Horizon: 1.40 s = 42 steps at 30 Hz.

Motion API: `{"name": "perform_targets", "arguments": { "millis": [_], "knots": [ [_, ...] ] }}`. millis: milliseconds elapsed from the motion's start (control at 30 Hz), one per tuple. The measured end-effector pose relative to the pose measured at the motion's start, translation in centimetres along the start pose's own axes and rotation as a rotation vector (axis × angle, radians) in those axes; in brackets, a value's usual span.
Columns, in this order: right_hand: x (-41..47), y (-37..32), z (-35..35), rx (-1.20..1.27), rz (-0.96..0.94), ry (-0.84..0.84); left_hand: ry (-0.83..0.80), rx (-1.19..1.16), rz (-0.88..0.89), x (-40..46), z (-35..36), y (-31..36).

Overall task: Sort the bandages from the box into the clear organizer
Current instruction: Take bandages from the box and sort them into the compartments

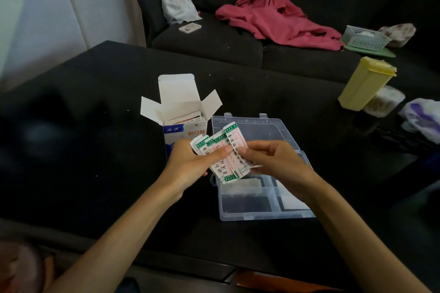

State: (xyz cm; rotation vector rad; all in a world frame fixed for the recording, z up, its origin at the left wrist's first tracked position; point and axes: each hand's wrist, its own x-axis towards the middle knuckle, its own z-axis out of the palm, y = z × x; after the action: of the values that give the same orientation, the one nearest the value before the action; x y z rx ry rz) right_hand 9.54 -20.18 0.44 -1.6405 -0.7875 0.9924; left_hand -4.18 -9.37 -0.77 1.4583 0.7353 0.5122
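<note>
Both hands hold a fan of bandages (pixel 226 152) above the open organizer (pixel 259 197): left hand (pixel 190 162) grips them, right hand (pixel 269 157) seemingly pinches one. The box (pixel 183 123) stands open just beside.

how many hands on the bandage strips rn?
2. The left hand grips the fanned white, green-ended wrapped bandage strips from the left; the right hand pinches them from the right, above the clear plastic organizer. Exact strip count is hidden by overlap.
</note>
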Motion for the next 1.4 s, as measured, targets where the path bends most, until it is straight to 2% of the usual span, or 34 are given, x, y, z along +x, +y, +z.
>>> {"name": "perform_targets", "arguments": {
  "millis": [200, 300, 400, 467, 633, 767, 1100, 1400],
  "knots": [
    [-0.1, 0.2, 0.2, -0.01, 0.021, 0.008, 0.073, -0.016, 0.081, 0.1, 0.1, -0.3],
    [0.0, 0.6, 1.0, -0.076, 0.019, -0.002, 0.09, -0.039, 0.003, 0.1, 0.4, -0.3],
    [0.2, 0.6, 1.0, -0.067, -0.003, 0.097, -0.028, -0.102, -0.149, 0.2, 0.3, 0.0],
    [0.3, 0.6, 0.6, -0.056, 0.008, 0.152, -0.097, -0.148, -0.188, 0.3, 0.2, 0.2],
    [0.5, 0.7, 1.0, 0.001, 0.041, 0.164, 0.016, -0.008, -0.02, 0.2, 0.7, -0.1],
    [0.3, 0.3, 1.1, 0.088, 0.047, 0.144, 0.053, -0.049, 0.043, -0.1, 0.6, 0.0],
    [0.2, 0.1, -0.1, 0.227, 0.088, 0.185, 0.0, 0.055, 0.001, 0.6, -0.1, 0.6],
    [-0.4, -0.6, -2.4, 0.236, 0.127, 0.241, -0.183, 0.057, -0.165, 0.6, -0.3, 0.6]
  ]
}}
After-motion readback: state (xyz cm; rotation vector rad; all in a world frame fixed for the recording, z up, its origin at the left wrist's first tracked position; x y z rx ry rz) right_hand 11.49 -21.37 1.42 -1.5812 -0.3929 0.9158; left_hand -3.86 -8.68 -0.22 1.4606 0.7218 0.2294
